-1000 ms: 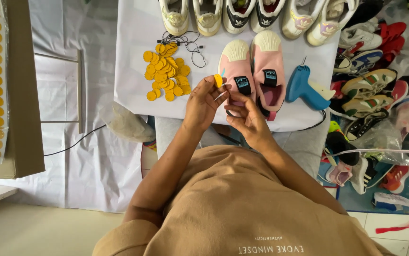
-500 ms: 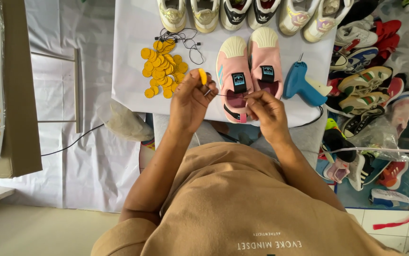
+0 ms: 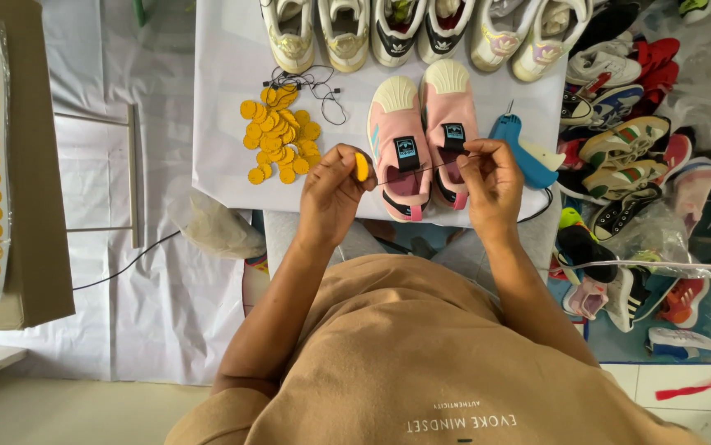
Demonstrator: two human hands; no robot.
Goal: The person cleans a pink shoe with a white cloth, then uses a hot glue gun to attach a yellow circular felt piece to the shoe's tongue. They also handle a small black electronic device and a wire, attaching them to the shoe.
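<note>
The white-covered surface (image 3: 223,99) carries a row of sneakers (image 3: 421,29) along its 12 o'clock edge, a pair of pink slip-on shoes (image 3: 425,136) at centre, a pile of yellow round tags (image 3: 277,136) at 9 o'clock beside black strings (image 3: 322,86), and a blue tagging gun (image 3: 520,148) at 3 o'clock.

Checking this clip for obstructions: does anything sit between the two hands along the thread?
Nothing visible does. The thread runs taut from the left hand, holding a yellow tag, to the right hand, above the pink shoes.
</note>
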